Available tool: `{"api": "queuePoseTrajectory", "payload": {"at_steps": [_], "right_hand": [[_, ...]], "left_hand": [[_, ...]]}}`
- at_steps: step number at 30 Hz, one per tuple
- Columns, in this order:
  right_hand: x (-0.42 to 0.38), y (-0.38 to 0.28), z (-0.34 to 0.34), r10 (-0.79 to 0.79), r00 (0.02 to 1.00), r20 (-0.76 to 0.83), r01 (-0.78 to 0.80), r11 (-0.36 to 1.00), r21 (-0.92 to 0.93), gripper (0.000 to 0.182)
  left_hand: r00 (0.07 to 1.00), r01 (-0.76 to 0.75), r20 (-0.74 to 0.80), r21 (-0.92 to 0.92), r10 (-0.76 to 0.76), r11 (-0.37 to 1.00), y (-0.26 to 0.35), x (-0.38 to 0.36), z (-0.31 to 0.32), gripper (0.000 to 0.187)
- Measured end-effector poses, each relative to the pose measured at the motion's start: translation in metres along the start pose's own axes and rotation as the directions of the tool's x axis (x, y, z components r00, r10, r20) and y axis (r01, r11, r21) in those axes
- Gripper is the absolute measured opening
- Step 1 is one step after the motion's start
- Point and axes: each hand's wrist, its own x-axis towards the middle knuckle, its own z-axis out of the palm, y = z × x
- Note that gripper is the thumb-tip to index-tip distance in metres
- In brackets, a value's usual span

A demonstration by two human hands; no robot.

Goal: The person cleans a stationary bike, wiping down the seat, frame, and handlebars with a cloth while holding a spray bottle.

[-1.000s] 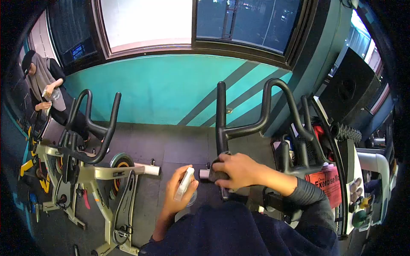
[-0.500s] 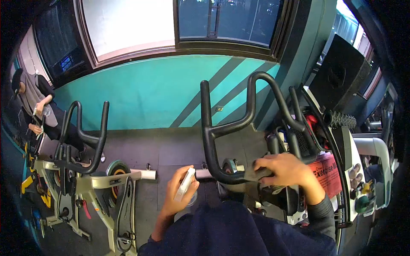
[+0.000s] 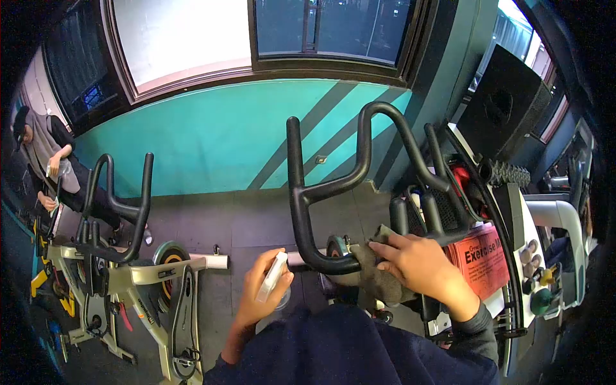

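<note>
My left hand (image 3: 262, 289) is wrapped round a spray bottle with a white top (image 3: 273, 277); its clear body shows partly below the fingers. My right hand (image 3: 420, 266) holds a grey-brown cloth (image 3: 378, 276) against the lower bar of the black handlebar (image 3: 301, 221) on the exercise bike in front of me. Part of the cloth hangs below the bar, and its upper edge sticks up beside my fingertips.
A second exercise bike (image 3: 144, 276) stands at the left, with a person (image 3: 48, 154) behind it holding a bottle. At the right are a red printed sheet (image 3: 481, 260), a black speaker (image 3: 504, 102), a foam roller (image 3: 507, 174) and small dumbbells (image 3: 529, 253).
My right hand has shifted slightly with the cloth, which now hangs lower over the bar. The view has moved a little to the right. My left hand still grips the bottle.
</note>
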Motion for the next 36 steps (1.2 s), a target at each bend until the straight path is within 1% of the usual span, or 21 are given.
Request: {"api": "queuePoseTrajectory", "payload": {"at_steps": [2, 3, 5, 6, 8, 11, 12, 13, 15, 16, 17, 19, 21, 23, 25, 27, 28, 30, 31, 34, 36], "right_hand": [[0.002, -0.001, 0.012, 0.0, 0.993, -0.117, -0.011, 0.995, -0.094, 0.048], [0.002, -0.003, 0.008, -0.001, 0.993, -0.114, -0.01, 0.996, -0.093, 0.048], [0.004, -0.006, -0.003, -0.074, 0.994, -0.084, 0.051, 0.968, -0.244, 0.054], [0.005, -0.005, 0.002, -0.075, 0.994, -0.082, 0.054, 0.969, -0.243, 0.054], [0.009, -0.001, 0.022, -0.188, 0.973, -0.131, 0.135, 0.932, -0.336, 0.06], [0.016, -0.007, 0.04, -0.161, 0.978, -0.13, 0.108, 0.932, -0.345, 0.061], [0.019, -0.007, 0.043, -0.205, 0.964, -0.169, 0.134, 0.924, -0.358, 0.054], [0.024, -0.008, 0.046, -0.205, 0.964, -0.167, 0.134, 0.925, -0.356, 0.054], [0.037, -0.013, 0.054, -0.229, 0.965, -0.127, 0.202, 0.961, -0.19, 0.053], [0.047, -0.016, 0.059, -0.313, 0.918, -0.244, 0.26, 0.939, -0.227, 0.052], [0.054, -0.022, 0.063, -0.312, 0.918, -0.244, 0.259, 0.939, -0.228, 0.052], [0.067, -0.04, 0.074, -0.185, 0.953, -0.241, 0.156, 0.978, -0.135, 0.051], [0.079, -0.052, 0.08, -0.179, 0.939, -0.293, 0.142, 0.98, -0.142, 0.05], [0.085, -0.062, 0.079, -0.043, 0.97, -0.239, 0.024, 0.997, -0.08, 0.051], [0.092, -0.065, 0.07, -0.013, 0.984, -0.18, 0.008, 1.0, -0.029, 0.053], [0.099, -0.066, 0.059, 0.103, 0.994, 0.03, -0.105, 0.991, 0.086, 0.059], [0.103, -0.063, 0.055, 0.101, 0.994, 0.029, -0.103, 0.991, 0.084, 0.059], [0.109, -0.058, 0.05, 0.135, 0.969, 0.208, -0.179, 0.961, 0.209, 0.07], [0.112, -0.053, 0.053, 0.137, 0.969, 0.205, -0.181, 0.961, 0.211, 0.07], [0.118, -0.038, 0.058, 0.025, 0.963, 0.267, -0.124, 0.925, 0.36, 0.08], [0.114, -0.042, 0.056, 0.042, 0.962, 0.27, -0.134, 0.933, 0.334, 0.079]], "left_hand": [[1.0, 0.0, -0.004, 0.018, 0.0, 1.0, 0.003, 0.001, 0.002, 0.038], [1.0, 0.0, -0.008, 0.037, 0.001, 0.999, 0.004, 0.001, 0.002, 0.038], [1.0, -0.004, -0.008, 0.037, 0.004, 0.999, 0.006, 0.002, 0.003, 0.038], [1.0, -0.011, -0.008, 0.038, 0.011, 0.999, 0.006, 0.002, 0.003, 0.038], [1.0, -0.01, -0.012, 0.044, 0.011, 0.999, 0.004, 0.001, 0.003, 0.038], [1.0, -0.021, -0.017, 0.051, 0.022, 0.998, -0.001, 0.001, 0.001, 0.038], [0.999, -0.03, -0.015, 0.051, 0.031, 0.998, -0.003, 0.001, 0.0, 0.038], [0.999, -0.028, -0.015, 0.051, 0.028, 0.998, -0.004, 0.001, 0.0, 0.038], [1.0, -0.018, -0.017, 0.028, 0.018, 0.999, -0.005, 0.001, -0.001, 0.038], [1.0, -0.019, -0.015, 0.027, 0.02, 0.999, -0.006, 0.002, -0.001, 0.038], [1.0, -0.02, -0.019, 0.035, 0.021, 0.999, -0.007, 0.002, -0.001, 0.038], [0.999, -0.022, -0.024, 0.045, 0.023, 0.999, -0.008, 0.002, -0.003, 0.037], [0.998, -0.018, -0.055, 0.022, 0.019, 1.0, -0.009, 0.002, -0.003, 0.038], [0.998, -0.004, -0.06, 0.026, 0.006, 1.0, -0.009, 0.001, -0.004, 0.038], [0.998, 0.011, -0.067, 0.028, -0.009, 1.0, -0.008, 0.001, -0.004, 0.038], [0.998, -0.019, -0.061, 0.069, 0.024, 0.997, -0.007, 0.002, -0.004, 0.038], [0.998, -0.021, -0.064, 0.069, 0.025, 0.997, -0.007, 0.001, -0.004, 0.038], [0.999, 0.007, -0.046, 0.068, -0.004, 0.998, -0.007, 0.001, -0.004, 0.038], [0.999, 0.005, -0.042, 0.07, -0.002, 0.998, -0.007, 0.002, -0.004, 0.038], [1.0, 0.003, -0.028, 0.06, -0.001, 0.998, -0.006, 0.003, -0.002, 0.038], [1.0, 0.017, -0.025, 0.045, -0.016, 0.999, -0.006, 0.002, 0.0, 0.038]]}}
